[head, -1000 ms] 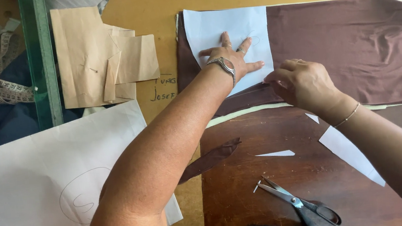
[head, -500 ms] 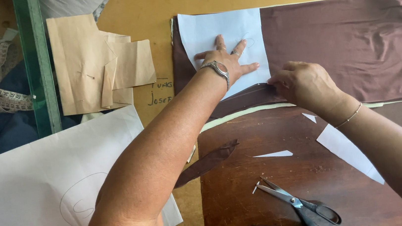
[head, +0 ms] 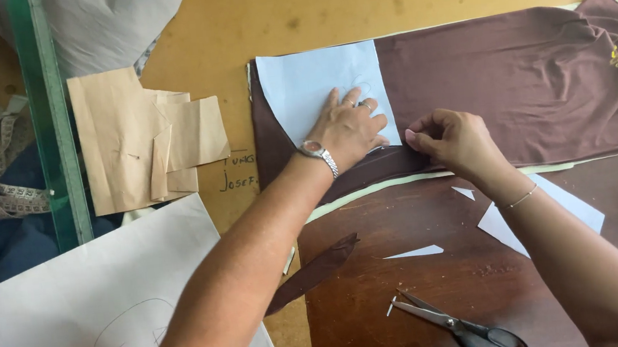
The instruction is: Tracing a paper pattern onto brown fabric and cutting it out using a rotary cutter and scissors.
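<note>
A brown fabric (head: 514,91) lies spread across the table, with a white paper pattern piece (head: 307,86) laid on its left end. My left hand (head: 350,127), with a wristwatch on the wrist, presses flat on the lower part of the paper, fingers apart. My right hand (head: 455,139) sits just to the right, at the paper's lower right corner, fingers curled and pinched together at the fabric; whether they hold something small is hidden.
Scissors (head: 463,326) lie on the dark wood near me, beside paper scraps (head: 417,252) and a brown fabric strip (head: 312,273). Brown paper pieces (head: 137,138), a green ruler (head: 51,124), a measuring tape (head: 5,190) and a large white sheet (head: 102,317) lie left.
My left hand has drawn its fingers closer together on the paper. My right hand has shifted slightly left toward the paper's corner. The view has tilted a little.
</note>
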